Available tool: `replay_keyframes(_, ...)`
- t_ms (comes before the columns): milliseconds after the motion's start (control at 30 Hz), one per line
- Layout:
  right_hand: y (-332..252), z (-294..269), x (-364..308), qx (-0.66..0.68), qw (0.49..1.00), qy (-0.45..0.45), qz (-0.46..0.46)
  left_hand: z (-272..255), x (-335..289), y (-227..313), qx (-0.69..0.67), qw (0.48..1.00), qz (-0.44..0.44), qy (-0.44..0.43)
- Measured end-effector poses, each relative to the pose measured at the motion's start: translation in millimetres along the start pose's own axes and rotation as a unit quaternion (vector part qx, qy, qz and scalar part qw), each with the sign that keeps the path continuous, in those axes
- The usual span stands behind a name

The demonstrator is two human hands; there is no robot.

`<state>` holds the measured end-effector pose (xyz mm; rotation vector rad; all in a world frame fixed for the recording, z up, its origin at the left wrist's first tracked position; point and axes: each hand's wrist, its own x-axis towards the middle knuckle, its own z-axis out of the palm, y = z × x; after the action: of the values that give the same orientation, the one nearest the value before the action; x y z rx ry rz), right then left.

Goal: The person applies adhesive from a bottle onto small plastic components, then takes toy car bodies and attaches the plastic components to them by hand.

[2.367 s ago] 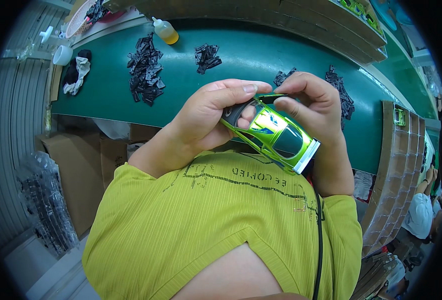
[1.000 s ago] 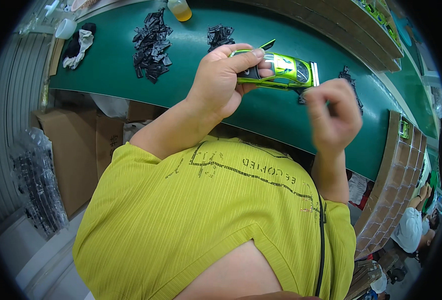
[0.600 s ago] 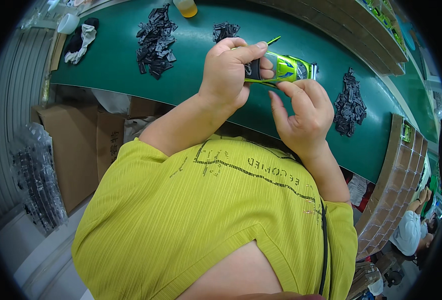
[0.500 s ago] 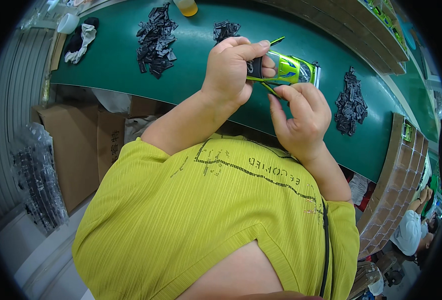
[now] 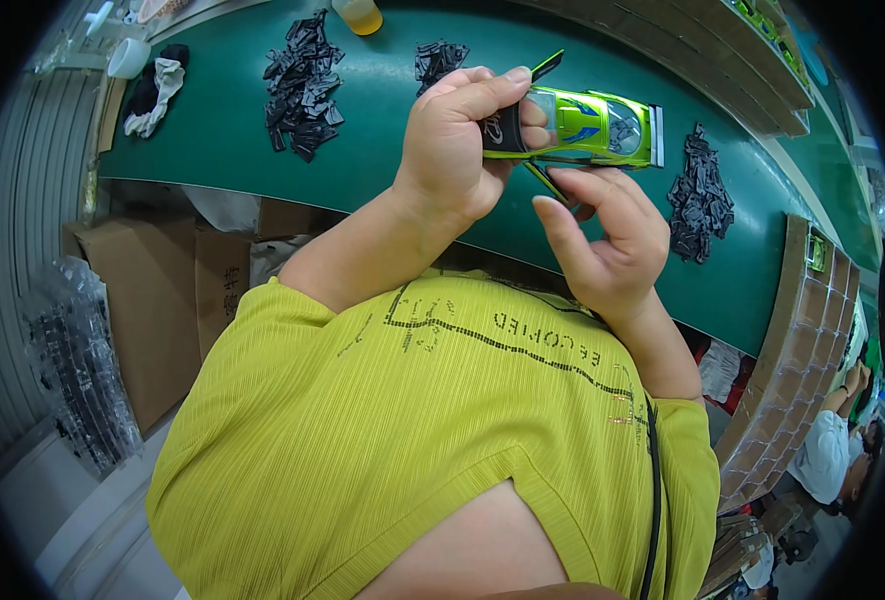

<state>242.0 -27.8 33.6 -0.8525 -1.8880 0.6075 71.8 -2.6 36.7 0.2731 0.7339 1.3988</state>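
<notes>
My left hand (image 5: 452, 135) is closed around the front end of a bright green toy car (image 5: 582, 132) with a dark hood, blue markings and a clear rear window. Its rear, with a pale spoiler, points right. Both car doors stand swung out: the far door (image 5: 548, 65) beside my left thumb, the near door (image 5: 542, 180) toward my body. At the near door my right hand (image 5: 612, 225) has its thumb and index finger apart, the index finger by the door's edge. Whether that finger presses on the door I cannot make out. The other right fingers are curled.
On the green table (image 5: 202, 130) lie black plastic parts in a left pile (image 5: 304, 90), a middle pile (image 5: 440, 62) and a right pile (image 5: 700, 195). A cup of yellow liquid (image 5: 360, 14) stands far back. At right is a divided cardboard tray (image 5: 787, 350); beyond it, another person (image 5: 822, 455).
The car has turned slightly, showing more of its roof and rear. My right thumb and index finger have moved farther apart beside the near door. My left hand has kept its hold.
</notes>
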Motion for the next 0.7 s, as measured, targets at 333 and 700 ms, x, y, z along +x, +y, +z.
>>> replay_keyframes(333, 7.1, 10.9, -10.2, 0.692, 0.547, -0.094, 0.462, 0.3, -7.8, -5.2, 0.015, 0.982, 0.066, -0.175)
replay_keyframes(700, 4.2, 17.9, -10.4, 0.738, 0.523, -0.143, 0.403, 2.4, -13.4, -8.6, 0.009, 0.979, 0.109, -0.170)
